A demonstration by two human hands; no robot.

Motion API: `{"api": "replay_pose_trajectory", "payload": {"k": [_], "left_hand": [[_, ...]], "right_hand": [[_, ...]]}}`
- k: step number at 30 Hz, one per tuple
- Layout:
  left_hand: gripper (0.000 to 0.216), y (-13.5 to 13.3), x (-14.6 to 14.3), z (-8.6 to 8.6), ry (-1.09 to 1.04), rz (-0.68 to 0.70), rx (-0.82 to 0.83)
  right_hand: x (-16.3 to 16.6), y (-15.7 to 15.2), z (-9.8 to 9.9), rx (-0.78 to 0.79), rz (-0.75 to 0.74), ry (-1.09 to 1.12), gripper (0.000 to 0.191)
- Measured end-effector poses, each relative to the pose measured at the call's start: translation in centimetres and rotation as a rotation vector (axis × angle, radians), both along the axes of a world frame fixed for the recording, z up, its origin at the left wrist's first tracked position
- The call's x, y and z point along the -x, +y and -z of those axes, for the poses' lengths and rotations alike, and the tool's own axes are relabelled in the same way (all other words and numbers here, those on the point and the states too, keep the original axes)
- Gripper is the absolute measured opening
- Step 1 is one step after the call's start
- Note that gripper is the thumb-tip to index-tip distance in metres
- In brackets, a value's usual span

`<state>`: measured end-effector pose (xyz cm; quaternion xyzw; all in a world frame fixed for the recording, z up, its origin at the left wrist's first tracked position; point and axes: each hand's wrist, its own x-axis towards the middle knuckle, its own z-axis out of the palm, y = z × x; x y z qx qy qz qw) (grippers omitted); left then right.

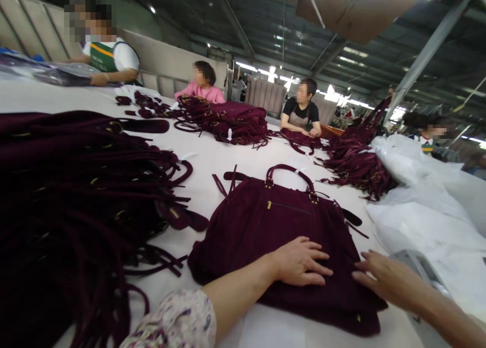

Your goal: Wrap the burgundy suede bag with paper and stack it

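Note:
A dark burgundy handbag [258, 231] lies flat in front of me on the white table. Its looped handle [283, 166] points away from me, and a small gold zipper pull [269, 204] shows below the handle's left end. My left hand [302, 261] rests on the lower middle of the bag with its fingers spread. At the bag's right edge is my right hand [374, 272], its fingers apart, touching or just over the fabric; I cannot tell which. Neither hand grips anything.
A large stack of burgundy bags [76, 186] fills the left side. More bags [235, 122] and a strap pile [357, 155] lie farther back. White plastic sheeting [429, 211] covers the right, beside a grey device [421, 267]. Several people [301, 112] are around the table.

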<state>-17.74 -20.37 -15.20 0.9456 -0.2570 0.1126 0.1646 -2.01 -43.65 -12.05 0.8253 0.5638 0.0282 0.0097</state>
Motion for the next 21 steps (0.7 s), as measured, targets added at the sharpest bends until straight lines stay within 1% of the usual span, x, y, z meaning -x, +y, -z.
{"api": "replay_pose_trajectory", "payload": {"k": [1, 2, 3, 4, 5, 6, 8, 9, 11, 13, 14, 16, 18, 20, 21], "left_hand": [[0.037, 0.1, 0.0, 0.1, -0.009, -0.003, 0.004], [0.037, 0.2, 0.1, 0.3, -0.016, -0.004, 0.01], [0.038, 0.3, 0.1, 0.4, -0.019, -0.006, 0.014], [0.038, 0.4, 0.1, 0.5, -0.019, -0.006, 0.016], [0.039, 0.5, 0.2, 0.6, -0.017, -0.008, 0.016], [0.04, 0.5, 0.2, 0.8, -0.017, -0.012, 0.015], [0.04, 0.5, 0.3, 1.0, -0.033, -0.012, 0.002], [0.039, 0.5, 0.2, 1.0, -0.048, -0.008, -0.009], [0.039, 0.4, 0.1, 1.2, -0.081, 0.001, -0.03], [0.04, 0.2, -0.1, 1.4, -0.096, 0.003, -0.04], [0.04, 0.1, -0.2, 1.5, -0.096, 0.0, -0.041], [0.041, 0.0, -0.3, 1.5, -0.09, 0.0, -0.039], [0.04, -0.1, -0.2, 1.4, -0.092, 0.005, -0.04], [0.04, -0.1, -0.1, 1.2, -0.105, 0.01, -0.052], [0.04, 0.0, 0.0, 1.1, -0.114, 0.014, -0.062]], "right_hand": [[-0.5, 2.9, -2.0, -0.047, 0.003, 0.064, 0.038], [-1.1, 6.2, -3.8, -0.133, -0.005, 0.12, 0.038], [-1.6, 9.6, -5.2, -0.196, -0.039, 0.189, 0.038], [-2.2, 13.1, -6.2, -0.228, -0.07, 0.264, 0.038], [-2.9, 16.5, -6.6, -0.255, -0.062, 0.317, 0.038], [-3.6, 19.6, -6.5, -0.269, -0.03, 0.347, 0.038], [-5.0, 24.6, -4.9, -0.269, 0.036, 0.357, 0.038], [-5.7, 26.3, -3.8, -0.258, 0.062, 0.351, 0.038], [-6.9, 28.1, -1.4, -0.216, 0.074, 0.355, 0.036], [-7.9, 28.2, 0.5, -0.155, 0.051, 0.387, 0.032], [-8.2, 27.8, 1.1, -0.125, 0.04, 0.408, 0.031], [-8.9, 27.1, 1.7, -0.084, 0.051, 0.438, 0.03], [-9.5, 27.0, 1.9, -0.079, 0.111, 0.441, 0.033], [-10.2, 27.6, 1.9, -0.1, 0.197, 0.43, 0.036], [-10.5, 28.1, 2.0, -0.118, 0.239, 0.426, 0.034]]}}
